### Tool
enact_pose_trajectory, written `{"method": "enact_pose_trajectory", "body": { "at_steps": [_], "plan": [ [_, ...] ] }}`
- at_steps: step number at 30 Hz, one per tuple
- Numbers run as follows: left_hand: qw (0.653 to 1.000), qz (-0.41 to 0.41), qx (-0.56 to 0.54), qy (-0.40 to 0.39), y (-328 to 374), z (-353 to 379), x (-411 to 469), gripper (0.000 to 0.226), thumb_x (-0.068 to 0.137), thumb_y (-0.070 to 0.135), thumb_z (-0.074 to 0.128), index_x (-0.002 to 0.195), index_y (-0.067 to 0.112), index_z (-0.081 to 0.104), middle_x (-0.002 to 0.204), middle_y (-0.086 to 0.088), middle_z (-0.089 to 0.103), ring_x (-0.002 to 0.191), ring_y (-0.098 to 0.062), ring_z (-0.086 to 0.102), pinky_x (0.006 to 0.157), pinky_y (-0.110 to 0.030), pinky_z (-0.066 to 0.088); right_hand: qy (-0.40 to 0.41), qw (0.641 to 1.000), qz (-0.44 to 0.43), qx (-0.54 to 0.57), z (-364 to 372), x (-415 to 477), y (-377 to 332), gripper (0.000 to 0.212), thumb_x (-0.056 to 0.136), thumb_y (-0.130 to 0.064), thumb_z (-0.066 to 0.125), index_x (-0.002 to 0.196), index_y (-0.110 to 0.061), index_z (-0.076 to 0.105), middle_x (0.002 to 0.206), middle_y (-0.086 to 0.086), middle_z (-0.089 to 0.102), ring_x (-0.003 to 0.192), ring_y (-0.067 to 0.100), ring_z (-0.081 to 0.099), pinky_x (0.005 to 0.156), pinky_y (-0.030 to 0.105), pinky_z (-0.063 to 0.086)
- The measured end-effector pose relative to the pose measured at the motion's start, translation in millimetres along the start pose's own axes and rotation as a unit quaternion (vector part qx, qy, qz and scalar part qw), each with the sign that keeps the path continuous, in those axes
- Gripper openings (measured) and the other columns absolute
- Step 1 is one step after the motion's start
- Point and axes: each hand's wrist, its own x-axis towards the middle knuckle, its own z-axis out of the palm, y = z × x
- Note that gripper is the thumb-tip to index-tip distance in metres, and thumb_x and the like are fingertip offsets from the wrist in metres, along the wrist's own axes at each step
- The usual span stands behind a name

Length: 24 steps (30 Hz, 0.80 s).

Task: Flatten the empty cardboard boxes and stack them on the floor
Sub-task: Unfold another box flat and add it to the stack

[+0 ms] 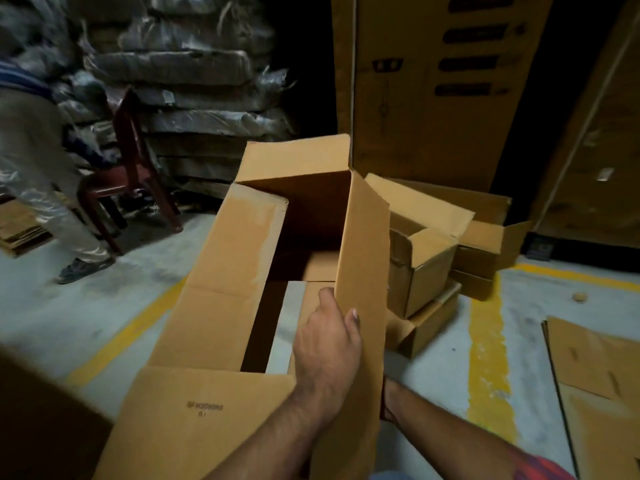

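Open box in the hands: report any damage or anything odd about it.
The open box has pale scuffed patches on its left flap, as if tape tore the surface. Its bottom is open, showing floor. Left hand grips the right flap.

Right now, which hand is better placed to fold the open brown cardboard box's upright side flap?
Likely left: the left hand already grips the upright brown cardboard flap at its edge; the right hand is hidden behind it.

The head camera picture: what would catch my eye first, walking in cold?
Most striking is the big open cardboard box in the middle, its right flap pinched by the left hand; the right hand is hidden behind that flap. Right of it sits a heap of smaller boxes beside yellow floor lines. Another person stands far left, by a red chair.
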Motion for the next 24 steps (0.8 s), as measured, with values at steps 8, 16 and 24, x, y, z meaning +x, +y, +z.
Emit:
{"method": "enact_pose_trajectory", "body": {
  "at_steps": [8, 16, 24],
  "plan": [
    [0.979, 0.088, -0.182, 0.031, 86.1, -78.6, 0.2, 0.049, 0.103, 0.046, 0.061, 0.143, 0.019, 0.05, 0.124, 0.005, 0.069, 0.103, -0.008, 0.065, 0.08, -0.023, 0.049, 0.145, 0.975, -0.162, -0.042, -60.9, -99.6, -99.4, 0.045, 0.108, -0.049, 0.051, 0.093, -0.01, 0.068, 0.066, 0.003, 0.073, 0.061, 0.021, 0.069, 0.07, 0.036, 0.051],
    [0.925, 0.125, -0.358, -0.017, 191.2, -79.5, -34.6, 0.043, 0.1, 0.042, 0.069, 0.138, 0.025, 0.055, 0.111, 0.022, 0.064, 0.108, -0.005, 0.065, 0.097, -0.033, 0.055, 0.274, 0.925, -0.252, -0.079, -160.1, -229.0, -116.3, 0.02, 0.1, -0.04, 0.059, 0.084, -0.028, 0.058, 0.061, -0.005, 0.061, 0.051, 0.017, 0.053, 0.064, 0.04, 0.041],
    [0.87, 0.141, -0.456, -0.121, 262.3, -53.9, -83.4, 0.031, 0.099, 0.037, 0.071, 0.125, 0.038, 0.054, 0.112, 0.019, 0.068, 0.106, 0.0, 0.065, 0.091, -0.03, 0.058, 0.161, 0.941, -0.296, 0.04, -228.5, -356.2, -76.3, 0.041, 0.104, -0.047, 0.062, 0.121, -0.011, 0.073, 0.097, 0.01, 0.077, 0.085, 0.023, 0.074, 0.078, 0.042, 0.06]
  ]
}}
